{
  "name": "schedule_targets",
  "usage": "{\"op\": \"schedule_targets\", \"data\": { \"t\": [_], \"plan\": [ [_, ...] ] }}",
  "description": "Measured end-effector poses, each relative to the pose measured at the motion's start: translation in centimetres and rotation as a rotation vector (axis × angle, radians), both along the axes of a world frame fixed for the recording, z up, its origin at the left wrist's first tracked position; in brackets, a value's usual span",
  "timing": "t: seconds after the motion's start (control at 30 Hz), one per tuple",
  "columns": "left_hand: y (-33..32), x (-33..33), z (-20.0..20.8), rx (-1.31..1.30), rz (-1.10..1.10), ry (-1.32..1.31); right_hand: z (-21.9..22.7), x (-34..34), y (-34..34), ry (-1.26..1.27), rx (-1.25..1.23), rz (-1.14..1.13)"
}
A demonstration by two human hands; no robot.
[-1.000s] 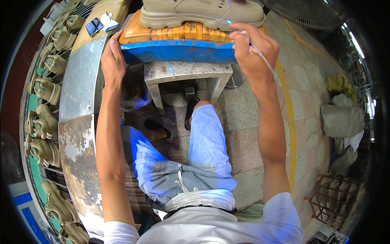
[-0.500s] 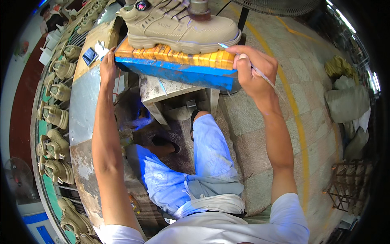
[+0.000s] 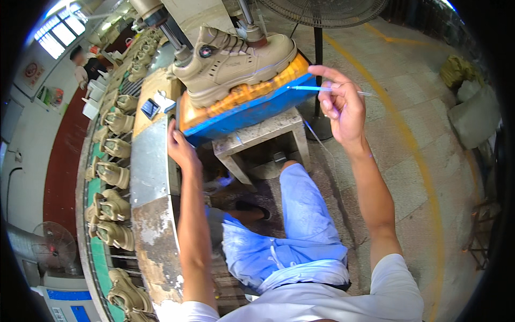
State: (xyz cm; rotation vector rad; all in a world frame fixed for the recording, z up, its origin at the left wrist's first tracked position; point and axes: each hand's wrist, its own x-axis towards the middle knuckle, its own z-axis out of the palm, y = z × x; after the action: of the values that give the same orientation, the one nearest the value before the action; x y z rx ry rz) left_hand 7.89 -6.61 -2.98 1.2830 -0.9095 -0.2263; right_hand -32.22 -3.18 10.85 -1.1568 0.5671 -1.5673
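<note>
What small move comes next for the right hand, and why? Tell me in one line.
Probably bring the right hand back down to the tan boot: it is raised clear, pinching a thin tool, while the left hand steadies the blue and orange press pad.

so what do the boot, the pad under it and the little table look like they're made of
The boot looks like matte tan suede or nubuck with a thick rubbery sole; no shine shows. The pad under it seems soft, foam or rubber: its orange top is lumpy, its blue side smooth. The table looks like rough grey concrete or stone, though worn painted metal is possible. The left hand touches the pad's blue edge.
</note>
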Motion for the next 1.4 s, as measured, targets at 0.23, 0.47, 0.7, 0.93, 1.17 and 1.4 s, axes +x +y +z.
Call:
{"op": "schedule_targets", "data": {
  "t": [0.23,0.47,0.7,0.93,1.17,1.4],
  "plan": [
    [12.9,-13.1,3.4,0.088,-0.247,-0.043,-1.5,5.1,-1.6,0.230,-0.014,0.052],
    [-0.3,-10.2,13.2,-0.119,-0.082,-0.412,-2.1,8.8,-4.8,1.043,-0.388,-0.438],
    [-9.8,-6.0,16.3,-0.022,-0.270,-0.429,-0.3,10.3,-7.5,1.267,-0.094,-0.413],
    [-8.7,-11.0,15.9,-0.350,0.069,-0.316,-0.6,8.5,-8.4,0.926,-0.299,-0.281],
    [-0.5,-7.2,19.1,-0.662,-0.152,0.555,-0.5,8.4,-7.7,0.977,-0.289,-0.235],
    [23.6,8.6,11.9,-0.468,-0.556,0.628,-1.7,6.9,-8.8,0.870,-0.307,-0.202]
  ]
}}
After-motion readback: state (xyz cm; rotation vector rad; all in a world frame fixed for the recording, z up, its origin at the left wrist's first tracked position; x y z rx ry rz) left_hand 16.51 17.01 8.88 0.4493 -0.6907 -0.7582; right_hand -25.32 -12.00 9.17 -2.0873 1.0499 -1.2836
